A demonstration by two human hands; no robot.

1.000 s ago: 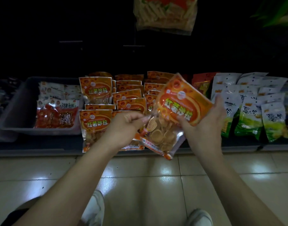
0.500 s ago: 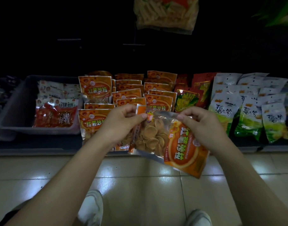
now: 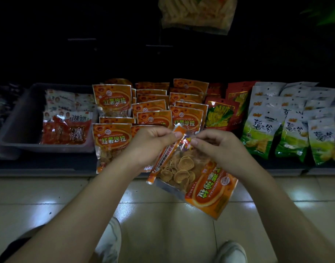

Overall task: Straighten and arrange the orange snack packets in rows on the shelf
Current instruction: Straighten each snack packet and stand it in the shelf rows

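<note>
Above the glossy tiled floor (image 3: 49, 196), the dark shelf (image 3: 39, 166) carries one grey bin (image 3: 16, 120) and three columns of orange snack packets (image 3: 187, 120). One more orange packet (image 3: 206, 188) hangs upside down in front of the shelf. You pinch its upper edge with your left hand (image 3: 149, 145) and right hand (image 3: 220, 149).

orange packets (image 3: 113, 138) with red ovals, green-and-white bags (image 3: 261, 130) at 3 o'clock, grey tray (image 3: 20, 118), beige floor tiles (image 3: 39, 202)
</note>
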